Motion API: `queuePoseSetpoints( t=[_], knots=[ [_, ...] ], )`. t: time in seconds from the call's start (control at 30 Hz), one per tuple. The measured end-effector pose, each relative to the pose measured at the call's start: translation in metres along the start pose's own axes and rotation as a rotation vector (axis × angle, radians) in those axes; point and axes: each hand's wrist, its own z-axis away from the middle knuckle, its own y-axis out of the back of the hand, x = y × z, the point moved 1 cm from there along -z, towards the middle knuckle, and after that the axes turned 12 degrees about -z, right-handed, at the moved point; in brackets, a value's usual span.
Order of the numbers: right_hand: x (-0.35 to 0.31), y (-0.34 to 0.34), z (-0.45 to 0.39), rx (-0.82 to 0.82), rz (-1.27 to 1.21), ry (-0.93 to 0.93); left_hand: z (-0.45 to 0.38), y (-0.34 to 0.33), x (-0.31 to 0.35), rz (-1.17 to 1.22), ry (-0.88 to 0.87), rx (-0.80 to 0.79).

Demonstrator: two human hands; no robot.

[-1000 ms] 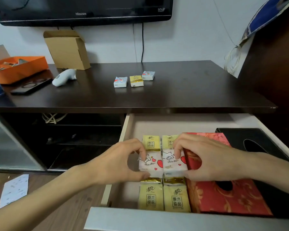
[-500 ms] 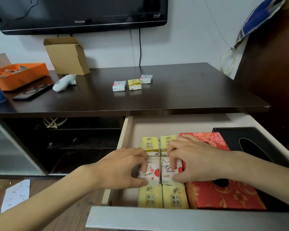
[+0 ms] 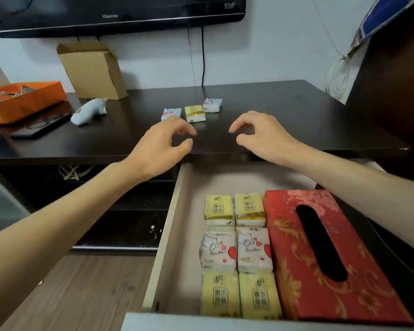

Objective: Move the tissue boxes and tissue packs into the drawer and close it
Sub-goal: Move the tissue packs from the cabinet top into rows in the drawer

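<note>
Dark wood desk top [image 3: 273,111] under both hands; left hand [image 3: 158,149] and right hand [image 3: 261,137] hang over its front edge, palms down, both empty, fingers loosely curled with thumb and forefinger apart, nothing pinched. Just beyond the left fingertips [image 3: 189,130]: three loose tissue packs in a row, blue-white pack [image 3: 170,113] partly hidden behind the left fingers, yellow pack [image 3: 194,113] just right of it, second blue-white pack [image 3: 212,105] farther back. Right fingertips [image 3: 234,128] are near the yellow pack but apart from it, bare desk between. Below the wrists the drawer [image 3: 175,235] stands open: six tissue packs [image 3: 236,254] in two columns (yellow pair at back, white heart-print pair in the middle, yellow pair in front), touching one another, and a red tissue box [image 3: 325,256] right against them. Black tissue box [image 3: 392,249] beside the red one, mostly covered by the right forearm. Well left of the left fingers: white toy [image 3: 89,111], dark flat tray [image 3: 41,125], orange box [image 3: 24,99], open cardboard box [image 3: 93,70]. TV [image 3: 115,15] on the wall above, cable hanging down behind the desk.
</note>
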Motion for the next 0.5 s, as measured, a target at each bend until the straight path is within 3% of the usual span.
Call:
queuePoseSetpoints(
  t=[0.13, 0.23, 0.37, 0.5],
  knots=[
    [0.029, -0.016, -0.053, 0.076, 0.093, -0.119, -0.045, -0.020, -0.045, -0.147, 0.201, -0.047],
    [0.046, -0.032, -0.083, 0.135, 0.286, -0.180, -0.064, -0.036, -0.075, -0.022, 0.381, -0.071],
    [0.060, -0.042, -0.124, 0.207, 0.302, -0.167, -0.089, -0.047, -0.103, -0.102, 0.384, -0.054],
    [0.070, -0.049, -0.160, 0.118, 0.318, -0.073, -0.102, -0.054, -0.117, -0.079, 0.476, -0.077]
  ],
)
